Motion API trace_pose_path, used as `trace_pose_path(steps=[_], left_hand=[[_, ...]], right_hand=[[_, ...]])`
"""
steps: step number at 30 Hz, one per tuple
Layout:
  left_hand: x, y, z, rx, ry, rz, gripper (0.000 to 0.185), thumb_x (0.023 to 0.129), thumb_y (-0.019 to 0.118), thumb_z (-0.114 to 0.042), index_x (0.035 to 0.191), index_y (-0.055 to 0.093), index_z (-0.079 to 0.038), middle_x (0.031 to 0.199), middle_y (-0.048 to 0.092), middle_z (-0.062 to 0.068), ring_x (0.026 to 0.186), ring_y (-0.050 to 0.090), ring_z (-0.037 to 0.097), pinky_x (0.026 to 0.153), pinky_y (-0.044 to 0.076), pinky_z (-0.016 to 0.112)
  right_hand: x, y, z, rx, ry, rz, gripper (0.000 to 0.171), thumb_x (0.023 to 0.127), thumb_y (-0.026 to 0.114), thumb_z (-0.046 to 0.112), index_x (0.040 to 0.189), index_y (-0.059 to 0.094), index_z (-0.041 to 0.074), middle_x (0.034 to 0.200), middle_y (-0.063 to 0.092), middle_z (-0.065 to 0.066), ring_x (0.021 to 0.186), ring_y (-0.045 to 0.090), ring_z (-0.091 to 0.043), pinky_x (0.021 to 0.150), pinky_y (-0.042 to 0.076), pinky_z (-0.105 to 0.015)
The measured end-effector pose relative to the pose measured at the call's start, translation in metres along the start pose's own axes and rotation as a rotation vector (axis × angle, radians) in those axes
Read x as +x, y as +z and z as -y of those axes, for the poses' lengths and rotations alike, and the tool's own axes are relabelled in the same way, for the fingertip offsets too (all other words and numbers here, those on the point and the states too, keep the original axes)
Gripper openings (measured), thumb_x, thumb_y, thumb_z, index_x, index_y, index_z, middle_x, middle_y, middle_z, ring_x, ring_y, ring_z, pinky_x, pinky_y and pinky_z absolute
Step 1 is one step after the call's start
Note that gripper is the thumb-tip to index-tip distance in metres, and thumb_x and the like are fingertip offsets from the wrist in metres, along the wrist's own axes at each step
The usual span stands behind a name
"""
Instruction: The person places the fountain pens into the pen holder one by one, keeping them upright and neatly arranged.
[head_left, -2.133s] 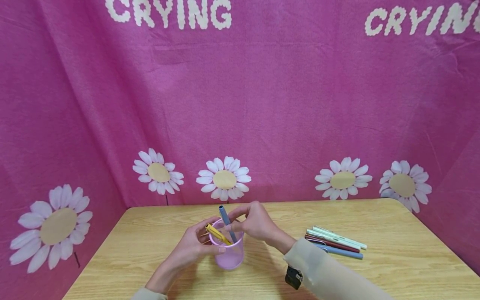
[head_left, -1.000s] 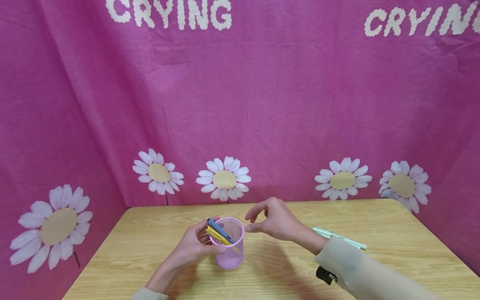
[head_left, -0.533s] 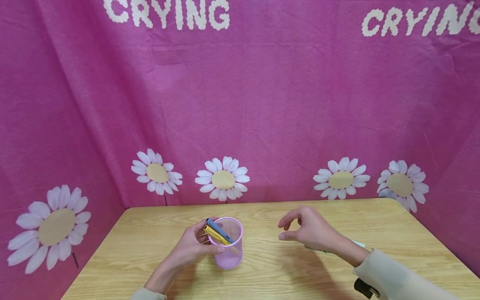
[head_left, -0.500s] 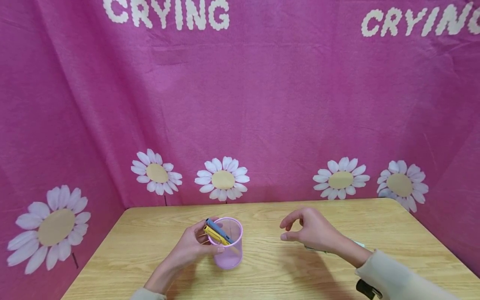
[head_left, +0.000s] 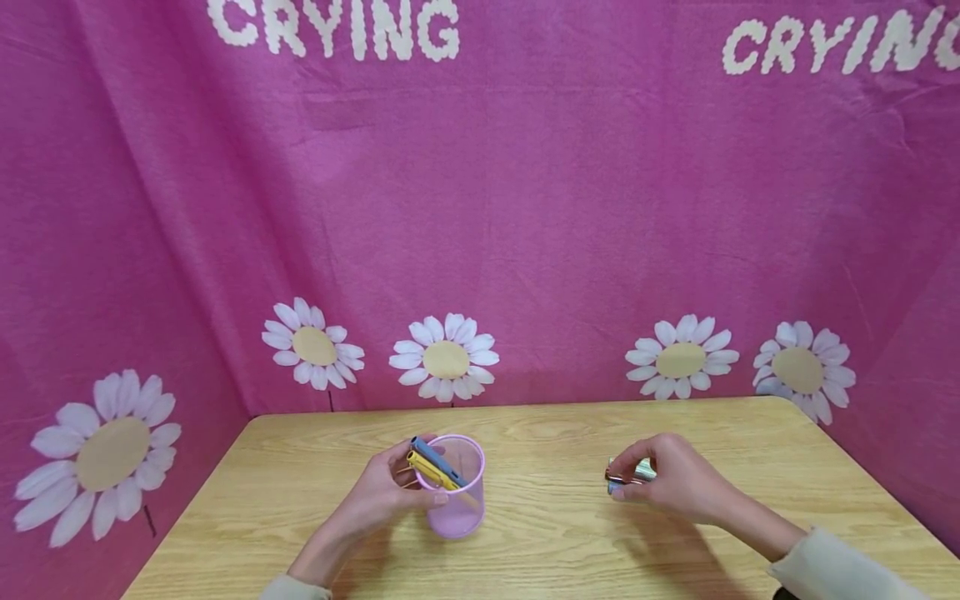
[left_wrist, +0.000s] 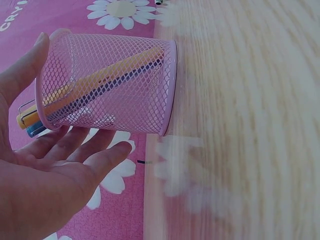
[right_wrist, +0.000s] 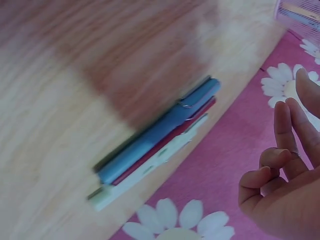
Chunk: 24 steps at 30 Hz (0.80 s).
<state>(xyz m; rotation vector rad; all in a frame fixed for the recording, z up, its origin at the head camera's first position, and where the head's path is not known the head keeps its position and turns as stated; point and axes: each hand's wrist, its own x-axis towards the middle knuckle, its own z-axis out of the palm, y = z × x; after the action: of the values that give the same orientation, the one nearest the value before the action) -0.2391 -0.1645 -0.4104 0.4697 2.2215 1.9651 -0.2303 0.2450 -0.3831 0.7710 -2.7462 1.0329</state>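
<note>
My left hand (head_left: 386, 492) holds a pink mesh pen cup (head_left: 459, 517) by its upper part, thumb at the near side of the rim and fingers behind. A yellow pen (head_left: 429, 468) and a grey-blue pen (head_left: 441, 460) lean together inside it, their capped ends over the rim on the left. To the right, my right hand (head_left: 686, 483) hovers over loose pens, thumb and forefinger apart. In the right wrist view these lie side by side below the fingers: a blue pen (right_wrist: 155, 135), a dark red pen (right_wrist: 162, 143) and pale green ones (right_wrist: 155, 167). Nothing is in that hand.
The cup stands on a light wood-grain table (head_left: 525, 542). A magenta cloth (head_left: 540, 208) printed with daisies and white letters hangs behind the table and along both sides.
The right hand let go of the grey-blue pen in the cup, which tipped left beside the yellow one. That hand then moved right and down to the loose pens; the left hand stayed.
</note>
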Motion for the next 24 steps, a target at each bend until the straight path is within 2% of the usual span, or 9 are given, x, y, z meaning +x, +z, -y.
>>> trace_pose_path(steps=[5, 12, 18, 24], left_hand=[[0.000, 0.000, 0.000, -0.006, -0.002, 0.001, 0.086, 0.081, 0.089, -0.002, 0.155, 0.044, 0.005, 0.142, 0.060, 0.025, 0.124, 0.064, 0.034, 0.103, 0.054, 0.037], [0.002, -0.001, 0.002, -0.009, 0.003, 0.020, 0.087, 0.081, 0.089, -0.003, 0.155, 0.044, 0.005, 0.145, 0.058, 0.027, 0.124, 0.064, 0.034, 0.104, 0.053, 0.035], [0.002, -0.001, 0.002, -0.006, 0.012, 0.023, 0.087, 0.081, 0.089, -0.003, 0.154, 0.044, 0.006, 0.143, 0.059, 0.027, 0.124, 0.064, 0.034, 0.104, 0.053, 0.034], [0.002, 0.000, 0.001, -0.018, -0.008, 0.009, 0.087, 0.080, 0.090, -0.003, 0.155, 0.045, 0.004, 0.144, 0.059, 0.025, 0.124, 0.064, 0.033, 0.105, 0.052, 0.035]], right_hand=[[-0.012, -0.001, -0.012, -0.002, 0.040, 0.005, 0.019, 0.079, 0.094, 0.018, 0.093, 0.083, 0.013, 0.083, 0.072, 0.008, 0.061, 0.043, -0.006, 0.052, 0.037, -0.023], [-0.026, -0.003, -0.026, -0.012, 0.076, 0.005, 0.020, 0.078, 0.095, 0.020, 0.091, 0.081, 0.014, 0.079, 0.066, 0.011, 0.060, 0.041, -0.004, 0.051, 0.036, -0.022], [-0.034, -0.007, -0.037, -0.059, 0.069, 0.006, 0.022, 0.077, 0.095, 0.019, 0.092, 0.080, 0.012, 0.081, 0.066, 0.008, 0.065, 0.048, -0.005, 0.052, 0.039, -0.023], [-0.038, -0.009, -0.046, -0.177, 0.039, -0.001, 0.026, 0.073, 0.098, 0.022, 0.092, 0.081, 0.017, 0.084, 0.067, 0.012, 0.076, 0.057, -0.004, 0.064, 0.048, -0.026]])
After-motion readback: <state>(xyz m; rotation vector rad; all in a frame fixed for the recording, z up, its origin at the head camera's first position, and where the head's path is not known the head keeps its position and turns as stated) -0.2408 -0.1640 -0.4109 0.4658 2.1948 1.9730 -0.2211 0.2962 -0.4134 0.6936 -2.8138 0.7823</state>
